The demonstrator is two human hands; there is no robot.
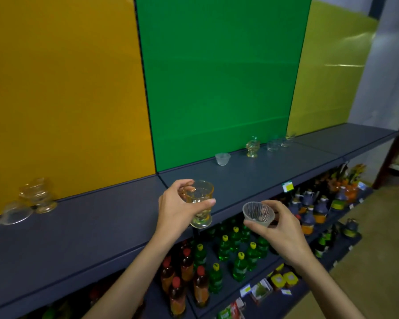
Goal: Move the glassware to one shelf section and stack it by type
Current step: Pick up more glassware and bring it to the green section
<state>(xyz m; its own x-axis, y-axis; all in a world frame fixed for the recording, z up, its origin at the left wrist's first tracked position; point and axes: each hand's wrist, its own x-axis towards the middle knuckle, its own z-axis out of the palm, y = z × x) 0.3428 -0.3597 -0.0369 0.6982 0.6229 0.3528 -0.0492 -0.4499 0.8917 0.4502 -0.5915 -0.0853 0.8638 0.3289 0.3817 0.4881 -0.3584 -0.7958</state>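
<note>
My left hand (174, 209) grips a yellow footed glass (199, 203), upright, just in front of the dark shelf's (101, 226) front edge. A small ribbed clear bowl (258, 214) sits in my right hand (279, 229), tilted toward me, lower and to the right. On the green section stand a small frosted bowl (222, 159), a stack of yellow footed glasses (253, 147) and a cluster of clear glasses (278, 142). On the yellow section at the left stand stacked yellow footed glasses (38, 195) and clear bowls (15, 212).
Coloured back panels rise behind the shelf. Below it, lower shelves hold green bottles (235, 252), red-capped brown bottles (184, 279), blue bottles (313, 210) and small packets (281, 279). A price tag (288, 186) hangs on the shelf edge. Floor lies at the right.
</note>
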